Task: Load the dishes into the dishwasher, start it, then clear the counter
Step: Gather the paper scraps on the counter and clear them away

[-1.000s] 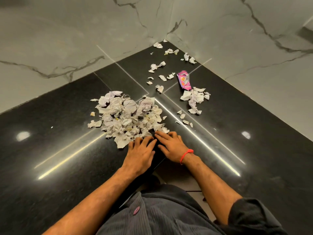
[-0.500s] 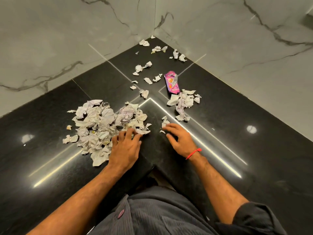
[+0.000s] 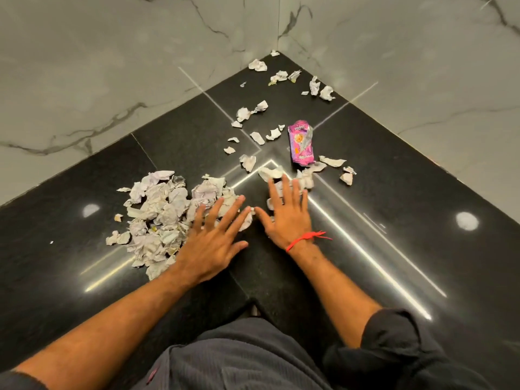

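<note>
Black polished counter [image 3: 84,277] fills an inside corner, backed by two grey-veined marble walls [image 3: 98,80]. Step in hand, by judgement: clearing the counter; no dishes or dishwasher are in view.

Nearest, both forearms reach out from the person's dark shirt. The left hand [image 3: 209,243] lies flat with its fingers straight and spread, holding nothing, its fingertips resting on the near right edge of the large paper heap [image 3: 163,215]. The right hand [image 3: 288,218], with a red thread [image 3: 305,239] at the wrist, is likewise flat with fingers straight; its fingertips overlie a small cluster of scraps [image 3: 305,180]. Whether anything is pinched beneath cannot be told.

Beyond the hands, a pink wrapper [image 3: 301,143] lies just past the small cluster. Farther back, loose scraps [image 3: 281,77] trail into the far corner, well apart from the heap.

Next move, by judgement: rake the right-hand cluster leftward into the heap, then reach far for the wrapper and corner scraps. The pieces are light; a flat, sweeping palm is needed.
</note>
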Demonstrator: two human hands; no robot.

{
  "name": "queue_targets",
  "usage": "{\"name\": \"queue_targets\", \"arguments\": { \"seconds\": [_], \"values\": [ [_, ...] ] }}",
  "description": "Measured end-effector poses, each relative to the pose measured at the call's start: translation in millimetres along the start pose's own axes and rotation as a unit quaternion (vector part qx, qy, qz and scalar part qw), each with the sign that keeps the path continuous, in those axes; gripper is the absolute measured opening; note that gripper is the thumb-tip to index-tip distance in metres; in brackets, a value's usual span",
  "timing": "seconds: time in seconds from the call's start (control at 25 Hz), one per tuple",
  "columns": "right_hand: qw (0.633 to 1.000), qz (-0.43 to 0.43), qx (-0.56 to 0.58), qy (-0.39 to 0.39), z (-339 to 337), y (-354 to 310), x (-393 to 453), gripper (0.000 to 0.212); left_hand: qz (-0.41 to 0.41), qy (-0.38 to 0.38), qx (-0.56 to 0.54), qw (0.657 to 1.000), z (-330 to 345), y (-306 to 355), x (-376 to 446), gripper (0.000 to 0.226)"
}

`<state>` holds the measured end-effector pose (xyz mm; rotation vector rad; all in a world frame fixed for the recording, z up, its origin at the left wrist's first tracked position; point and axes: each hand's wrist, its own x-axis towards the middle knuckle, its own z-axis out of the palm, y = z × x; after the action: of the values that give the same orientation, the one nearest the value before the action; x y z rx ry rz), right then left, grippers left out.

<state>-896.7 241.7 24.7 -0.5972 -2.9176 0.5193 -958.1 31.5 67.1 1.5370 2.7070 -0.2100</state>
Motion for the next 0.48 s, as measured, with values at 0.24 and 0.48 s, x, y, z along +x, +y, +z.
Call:
{"name": "queue_targets", "arguments": {
  "seconds": [0.24, 0.48],
  "values": [
    [0.938, 0.029, 0.276, 0.207, -27, 13, 13, 0.045, 0.077, -0.005, -0.011, 0.997, 1, 27, 20, 0.077],
    [0.980, 0.120, 0.144, 0.073, -52, 126, 57, 0.059, 0.154, -0.027, -0.004, 0.988, 10, 40, 39, 0.068]
  ]
}}
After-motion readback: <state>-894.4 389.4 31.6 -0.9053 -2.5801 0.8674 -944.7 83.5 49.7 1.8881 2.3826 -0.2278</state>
